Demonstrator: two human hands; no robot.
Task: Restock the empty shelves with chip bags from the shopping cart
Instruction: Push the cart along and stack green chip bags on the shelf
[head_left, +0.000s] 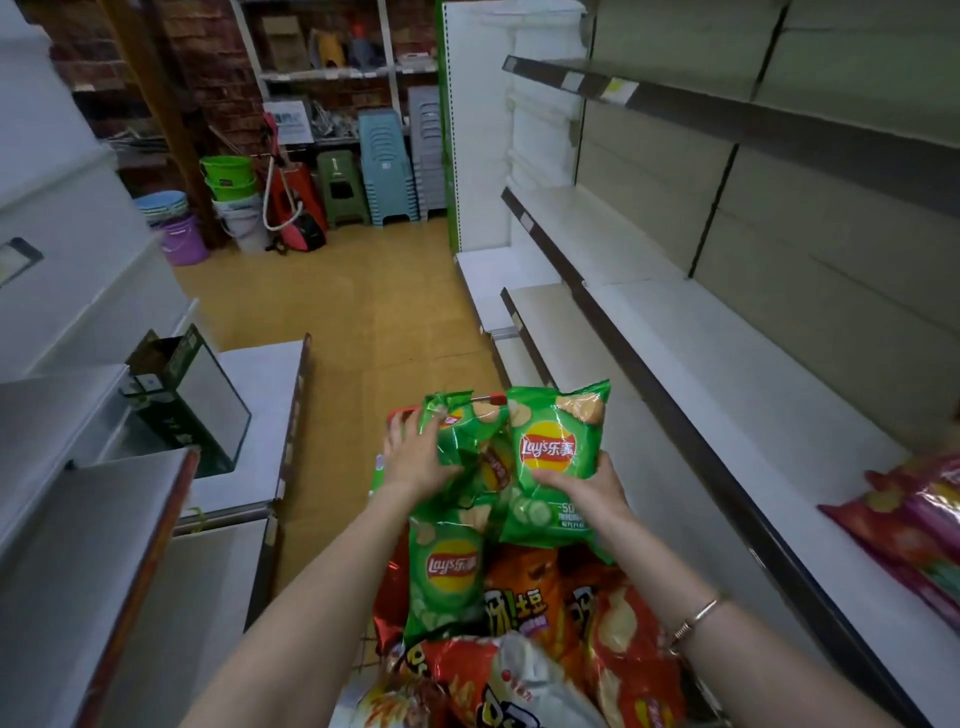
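Observation:
The shopping cart (397, 415) below me is piled with chip bags: green ones on top, orange (524, 587) and red ones (628, 649) nearer me. My right hand (592, 491) grips an upright green Lay's bag (553, 441) from below, lifted above the pile. My left hand (415, 452) holds another green bag (462, 431) at the far end of the cart. A third green bag (447, 571) lies flat between my forearms. Bare white shelves (727, 374) run along the right.
A few red and pink chip bags (914, 519) lie on the near right shelf. White chest freezers (104, 467) and a green box (182, 395) line the left. Stacked stools (387, 166), buckets (228, 182) and a red cart stand at the aisle's far end.

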